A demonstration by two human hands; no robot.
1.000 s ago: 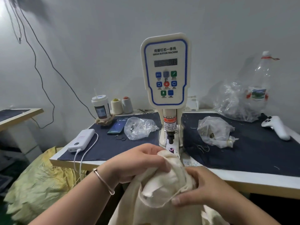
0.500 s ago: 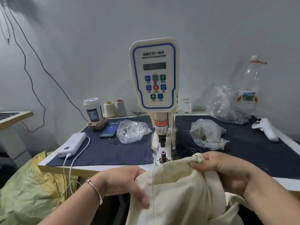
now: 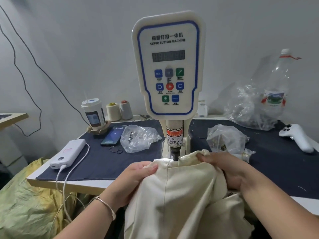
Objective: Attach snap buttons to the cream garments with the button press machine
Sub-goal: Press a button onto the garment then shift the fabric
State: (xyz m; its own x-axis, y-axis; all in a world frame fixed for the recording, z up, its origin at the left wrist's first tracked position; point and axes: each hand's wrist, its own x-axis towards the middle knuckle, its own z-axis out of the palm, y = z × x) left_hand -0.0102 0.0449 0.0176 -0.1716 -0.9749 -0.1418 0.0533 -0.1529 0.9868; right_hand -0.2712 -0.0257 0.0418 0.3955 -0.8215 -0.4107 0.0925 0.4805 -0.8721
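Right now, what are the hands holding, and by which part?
Both hold the cream garment by its top edge: left hand left of the press head, right hand right of it.

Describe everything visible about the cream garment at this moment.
The cream garment is soft, plain woven-looking cloth with a vertical seam down its front. It hangs off the table's front edge, its bunched top hem lifted under the button press machine's plunger. The left hand and the right hand each grip the hem either side.
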